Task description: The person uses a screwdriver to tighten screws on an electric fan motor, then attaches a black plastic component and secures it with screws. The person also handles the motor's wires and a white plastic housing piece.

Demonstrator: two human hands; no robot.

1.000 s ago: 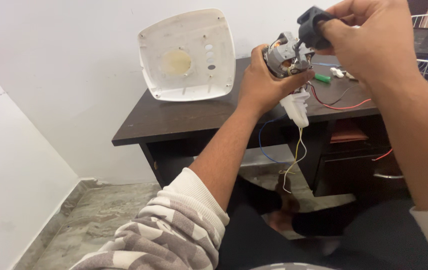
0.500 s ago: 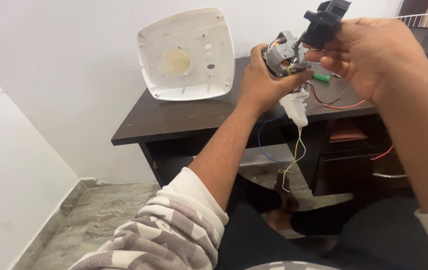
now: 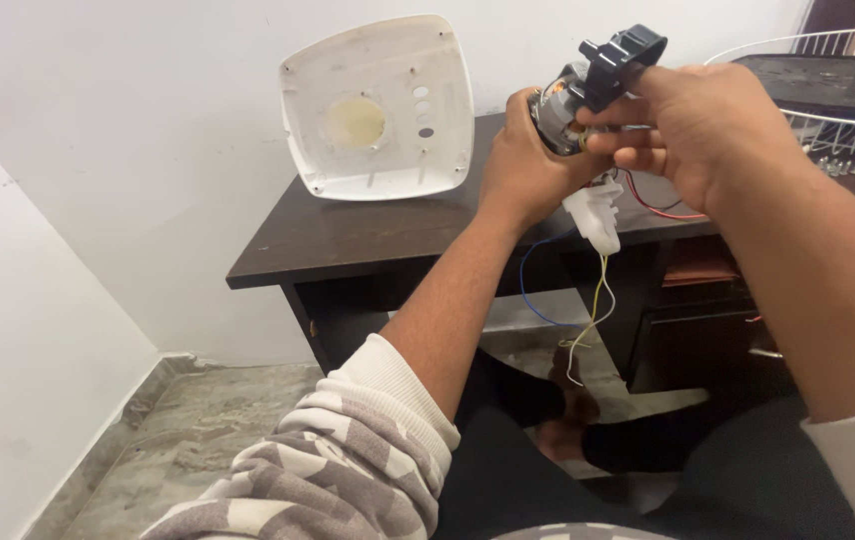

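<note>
My left hand (image 3: 520, 172) grips a small fan motor (image 3: 560, 108) held up in front of the dark desk (image 3: 368, 235). A white plastic piece (image 3: 596, 215) hangs under the motor, with yellow, blue and red wires (image 3: 590, 310) trailing down. My right hand (image 3: 703, 135) holds a black plastic part (image 3: 620, 52) against the top of the motor, fingers curled around it. Both forearms reach up from my lap.
A white square fan cover (image 3: 380, 108) leans against the wall on the desk's left end. A white wire fan guard (image 3: 828, 95) with a dark object in it lies at the desk's right. Marble floor and white walls lie to the left.
Both hands have shifted slightly left in view with the motor. The black part stays against the top of the motor, in my right hand.
</note>
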